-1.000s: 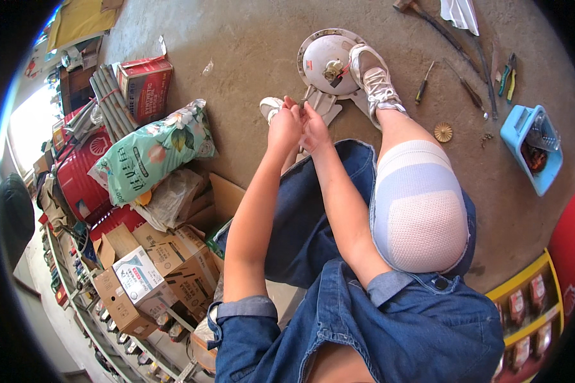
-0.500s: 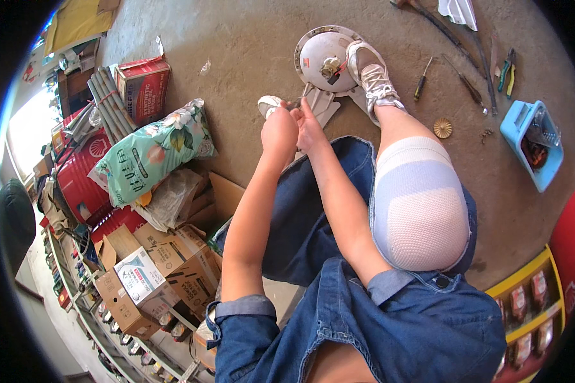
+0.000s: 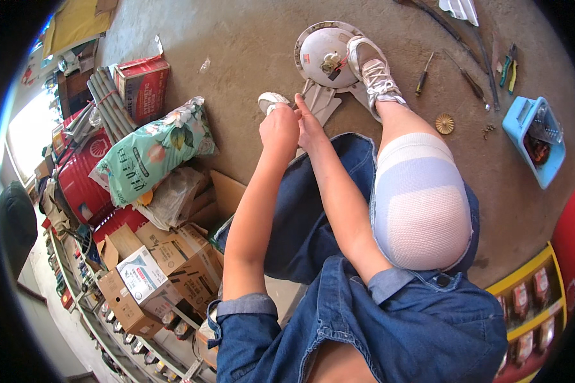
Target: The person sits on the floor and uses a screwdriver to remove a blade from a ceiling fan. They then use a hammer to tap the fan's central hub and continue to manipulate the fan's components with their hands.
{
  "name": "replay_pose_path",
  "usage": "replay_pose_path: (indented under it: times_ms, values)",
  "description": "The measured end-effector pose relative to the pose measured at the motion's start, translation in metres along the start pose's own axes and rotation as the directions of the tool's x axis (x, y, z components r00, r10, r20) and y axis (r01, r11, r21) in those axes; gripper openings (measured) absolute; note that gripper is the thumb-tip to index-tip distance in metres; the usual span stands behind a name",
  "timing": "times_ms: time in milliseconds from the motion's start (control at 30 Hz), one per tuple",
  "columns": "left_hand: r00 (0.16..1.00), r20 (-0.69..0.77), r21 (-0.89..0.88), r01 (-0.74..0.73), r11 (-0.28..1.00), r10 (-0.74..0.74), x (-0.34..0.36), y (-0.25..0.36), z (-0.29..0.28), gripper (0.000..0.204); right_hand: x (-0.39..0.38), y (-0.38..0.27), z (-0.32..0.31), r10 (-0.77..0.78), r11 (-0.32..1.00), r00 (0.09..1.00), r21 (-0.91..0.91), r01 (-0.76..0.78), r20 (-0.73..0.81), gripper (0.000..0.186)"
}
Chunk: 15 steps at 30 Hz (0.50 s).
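My left hand [image 3: 279,131] and my right hand [image 3: 310,125] are together in front of my shins, their fingers closed and pressed near each other. What they hold between them is too small and too hidden to make out. Just beyond them on the floor lies a round white metal housing [image 3: 316,57] with a rim ring, a central fitting and short red and black wires. White blade-like arms [image 3: 324,104] reach from it toward my hands. My right shoe [image 3: 372,70] rests against the housing's right side; the left shoe [image 3: 273,100] shows partly behind my left hand.
On the right floor lie screwdrivers [image 3: 421,80], pliers [image 3: 508,70], a brass-coloured ribbed disc [image 3: 444,123], small screws [image 3: 488,131] and a blue basket [image 3: 517,121]. To the left stand cardboard boxes [image 3: 124,300], a green patterned bag [image 3: 153,153] and a red drum [image 3: 80,182].
My hands stay together in nearly the same place; the right fingers have shifted slightly up and left. The view has moved a little.
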<state>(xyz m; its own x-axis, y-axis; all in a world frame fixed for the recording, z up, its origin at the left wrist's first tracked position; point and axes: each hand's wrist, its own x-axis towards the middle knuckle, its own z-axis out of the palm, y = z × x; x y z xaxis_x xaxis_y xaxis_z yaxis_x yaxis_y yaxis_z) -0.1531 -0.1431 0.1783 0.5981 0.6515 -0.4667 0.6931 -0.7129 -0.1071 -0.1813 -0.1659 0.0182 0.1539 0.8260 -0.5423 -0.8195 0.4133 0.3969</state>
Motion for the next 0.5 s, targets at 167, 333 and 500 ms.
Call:
replay_pose_path:
  times_ms: [167, 333, 500]
  values:
    - [0.915, 0.351, -0.371, 0.33, 0.868, -0.198, 0.01, -0.02, 0.004, 0.049, -0.041, 0.007, 0.051, -0.094, 0.985, 0.994, 0.147, 0.086, 0.048, 0.035]
    - [0.979, 0.173, -0.062, 0.116, 0.991, -0.104, -0.001, -0.02, 0.003, 0.047, -0.022, 0.002, 0.033, -0.013, 1.0, 0.996, 0.013, 0.012, 0.087, 0.031]
    - [0.997, 0.04, 0.004, -0.066, 0.998, 0.066, 0.001, -0.023, 0.012, 0.042, -0.006, -0.003, 0.013, -0.048, 0.992, 0.999, -0.117, 0.046, -0.014, 0.032]
